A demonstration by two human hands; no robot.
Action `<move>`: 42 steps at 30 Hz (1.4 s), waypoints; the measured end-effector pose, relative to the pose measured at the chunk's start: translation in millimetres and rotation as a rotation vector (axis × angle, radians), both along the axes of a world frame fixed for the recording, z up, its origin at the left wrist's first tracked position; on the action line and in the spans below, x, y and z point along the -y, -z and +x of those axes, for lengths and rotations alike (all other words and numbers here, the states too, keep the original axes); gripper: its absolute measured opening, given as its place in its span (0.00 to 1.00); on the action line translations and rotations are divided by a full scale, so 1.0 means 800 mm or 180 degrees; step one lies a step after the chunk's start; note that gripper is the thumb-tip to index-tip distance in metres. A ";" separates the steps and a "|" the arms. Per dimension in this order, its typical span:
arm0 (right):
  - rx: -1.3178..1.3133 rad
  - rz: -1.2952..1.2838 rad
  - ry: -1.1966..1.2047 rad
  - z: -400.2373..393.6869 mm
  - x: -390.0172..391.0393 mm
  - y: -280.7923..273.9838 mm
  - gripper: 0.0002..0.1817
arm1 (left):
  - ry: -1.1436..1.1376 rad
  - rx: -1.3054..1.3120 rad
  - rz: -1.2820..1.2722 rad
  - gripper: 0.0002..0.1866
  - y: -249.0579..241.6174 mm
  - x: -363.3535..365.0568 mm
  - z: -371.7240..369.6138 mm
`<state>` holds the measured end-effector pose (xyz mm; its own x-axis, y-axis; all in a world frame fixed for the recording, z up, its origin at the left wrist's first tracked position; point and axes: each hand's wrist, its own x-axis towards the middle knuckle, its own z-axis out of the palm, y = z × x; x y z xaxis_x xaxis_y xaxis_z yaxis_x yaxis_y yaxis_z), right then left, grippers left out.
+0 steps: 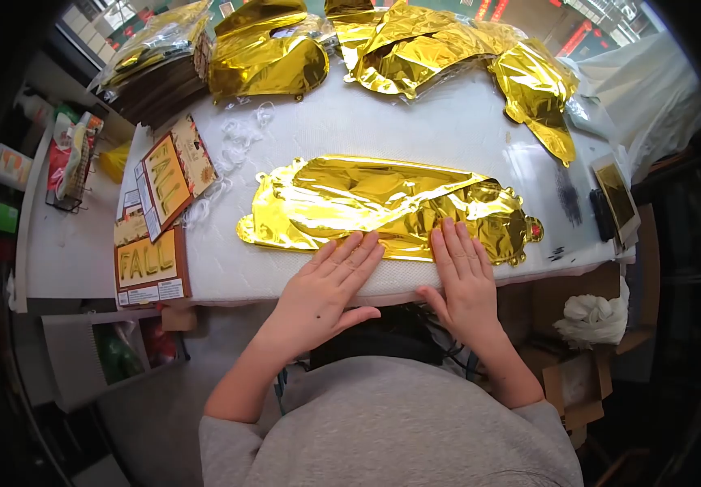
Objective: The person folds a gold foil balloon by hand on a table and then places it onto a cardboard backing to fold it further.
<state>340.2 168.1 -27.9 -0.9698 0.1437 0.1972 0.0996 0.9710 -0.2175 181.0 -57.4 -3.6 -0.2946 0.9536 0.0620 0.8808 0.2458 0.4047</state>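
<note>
A flat gold foil balloon (399, 199), folded over on itself, lies lengthwise along the near part of the white table (326, 130). My left hand (326, 284) rests with outstretched fingers on its near edge, left of the middle. On the same edge, further right, my right hand (464, 280) lies flat, fingertips on the foil and thumb apart. Neither hand grips anything. To the left are printed FALL cards (149, 264), one tilted over another, beside a loose tangle of white string (241, 134).
More gold foil balloons (423, 49) are heaped along the far edge. A stack of packaged sheets (152, 69) stands far left. A phone-like device (617, 195) lies at the right edge. Cardboard boxes (578, 390) and a white plastic bag (594, 319) sit below, right.
</note>
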 end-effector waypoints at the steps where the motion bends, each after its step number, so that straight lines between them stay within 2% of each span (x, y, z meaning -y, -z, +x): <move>1: 0.0010 0.0001 0.0002 0.000 0.000 0.000 0.46 | 0.0051 -0.0029 -0.0059 0.48 -0.002 0.007 -0.006; 8: 0.0066 0.0037 0.0020 0.000 0.001 -0.003 0.45 | 0.0074 -0.0230 -0.0365 0.49 -0.003 0.052 -0.034; 13: 0.0082 0.0012 0.0021 0.000 0.002 -0.005 0.46 | -0.0272 -0.0334 -0.0051 0.51 0.006 0.062 -0.040; 23: -0.0018 -0.0042 0.0060 -0.001 0.002 -0.008 0.45 | -0.0100 -0.0447 0.0026 0.51 -0.014 0.058 -0.042; 26: 0.0005 -0.0020 0.0091 0.000 0.001 -0.009 0.45 | -0.0150 -0.0797 -0.0045 0.47 -0.035 0.043 -0.047; 28: -0.0050 -0.0069 0.0048 0.000 0.003 -0.009 0.46 | -0.0175 -0.0802 0.0029 0.40 -0.045 0.020 -0.054; 29: -0.0060 -0.0065 0.0054 0.001 0.003 -0.009 0.46 | -0.0212 -0.0696 0.0207 0.34 -0.050 -0.001 -0.054; 32: -0.0110 -0.0063 0.0048 0.001 0.003 -0.007 0.46 | 0.0087 -0.0543 0.0645 0.30 -0.036 -0.066 -0.077; 35: -0.0109 -0.0090 0.0046 0.002 0.002 -0.005 0.45 | 0.0423 -0.0588 0.0685 0.28 -0.016 -0.108 -0.095; 36: -0.0122 -0.0086 0.0078 0.003 0.002 -0.005 0.45 | 0.0457 -0.0597 0.0690 0.28 -0.015 -0.111 -0.095; 38: -0.0121 -0.0110 0.0040 0.002 0.002 -0.004 0.45 | 0.0463 -0.0395 0.0160 0.26 -0.016 -0.113 -0.099; 40: -0.0134 -0.0097 0.0073 0.001 0.001 -0.003 0.45 | 0.0613 -0.0587 0.0359 0.23 -0.013 -0.114 -0.102; 42: -0.0124 -0.0087 0.0098 0.002 0.002 -0.002 0.45 | 0.0603 -0.0055 0.0437 0.20 -0.014 -0.113 -0.105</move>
<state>342.1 166.5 -26.5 -0.9565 0.1791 0.2302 0.1202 0.9612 -0.2483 97.1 33.0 8.0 -0.1090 0.9740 0.1984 0.9130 0.0192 0.4074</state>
